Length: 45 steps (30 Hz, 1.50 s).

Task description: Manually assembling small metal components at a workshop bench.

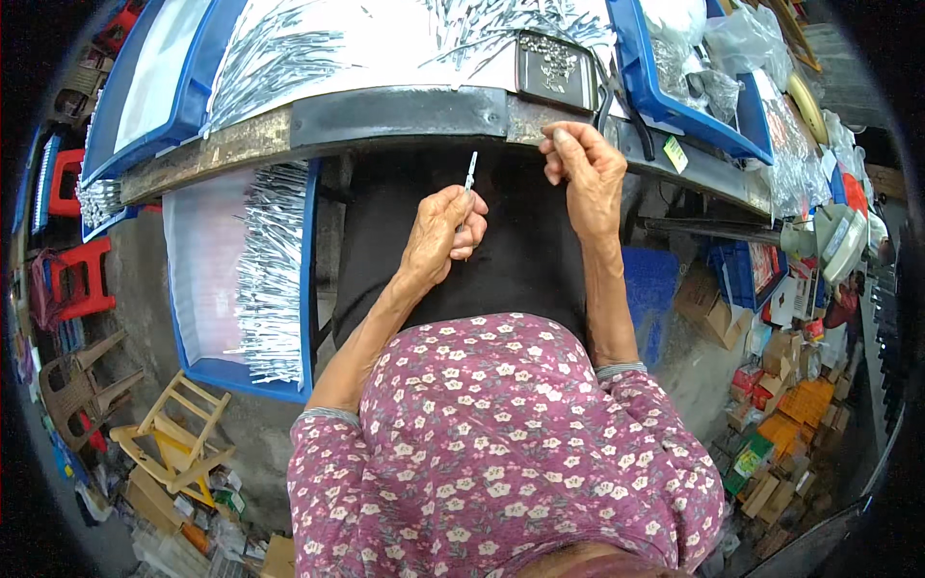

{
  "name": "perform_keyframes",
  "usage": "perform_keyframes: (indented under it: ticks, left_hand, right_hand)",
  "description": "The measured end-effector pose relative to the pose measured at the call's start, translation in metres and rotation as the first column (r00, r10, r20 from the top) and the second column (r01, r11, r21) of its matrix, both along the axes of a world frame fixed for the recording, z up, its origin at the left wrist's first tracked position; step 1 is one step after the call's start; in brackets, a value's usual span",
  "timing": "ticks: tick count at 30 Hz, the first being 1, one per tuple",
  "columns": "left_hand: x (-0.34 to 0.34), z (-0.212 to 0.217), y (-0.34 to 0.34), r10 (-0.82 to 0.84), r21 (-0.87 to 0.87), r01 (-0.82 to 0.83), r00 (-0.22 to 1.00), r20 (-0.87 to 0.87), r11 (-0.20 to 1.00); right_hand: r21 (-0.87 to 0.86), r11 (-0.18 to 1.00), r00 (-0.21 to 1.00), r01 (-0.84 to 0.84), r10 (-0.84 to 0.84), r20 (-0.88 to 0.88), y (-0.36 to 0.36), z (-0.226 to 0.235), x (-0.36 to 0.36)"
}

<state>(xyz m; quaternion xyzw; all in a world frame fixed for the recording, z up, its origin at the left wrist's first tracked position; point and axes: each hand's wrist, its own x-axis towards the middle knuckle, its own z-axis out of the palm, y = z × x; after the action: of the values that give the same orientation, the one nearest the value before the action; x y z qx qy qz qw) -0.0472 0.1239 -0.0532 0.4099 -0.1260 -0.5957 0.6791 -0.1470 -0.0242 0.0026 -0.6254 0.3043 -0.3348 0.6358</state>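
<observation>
Head view: left hand pinches a thin, seemingly metal piece.

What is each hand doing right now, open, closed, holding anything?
Left hand: closed on a thin silvery metal piece, held upright.
Right hand: fingers curled at the worn metal table edge; cannot tell if it holds anything.

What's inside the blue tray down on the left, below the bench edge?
The blue tray holds a white liner and a row of thin silvery metal pieces along its right side. Its top end is covered by the bench edge.
</observation>
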Motion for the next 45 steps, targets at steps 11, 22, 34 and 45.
perform_keyframes:
  ticks: [11,22,34,45]
  left_hand:
    - [-0.018,-0.013,-0.016,0.213,0.054,-0.217,0.974,0.071,0.975]
    - [-0.020,-0.014,-0.024,0.283,0.075,-0.282,0.959,0.001,0.956]
    - [-0.007,-0.012,-0.013,0.135,0.075,-0.141,0.988,0.076,0.987]
    - [0.046,0.075,-0.050,0.201,-0.079,-0.188,0.825,0.529,0.979]
  right_hand:
    - [0.017,0.999,0.999,0.028,-0.028,0.024,0.003,-0.012,-0.010]
    - [0.023,1.000,1.000,0.005,-0.005,-0.018,0.010,-0.017,-0.007]
    - [0.011,0.997,0.991,-0.083,0.083,-0.101,0.010,-0.016,-0.004]
    - [-0.065,0.997,0.988,-0.044,0.034,-0.151,-0.017,0.011,-0.002]
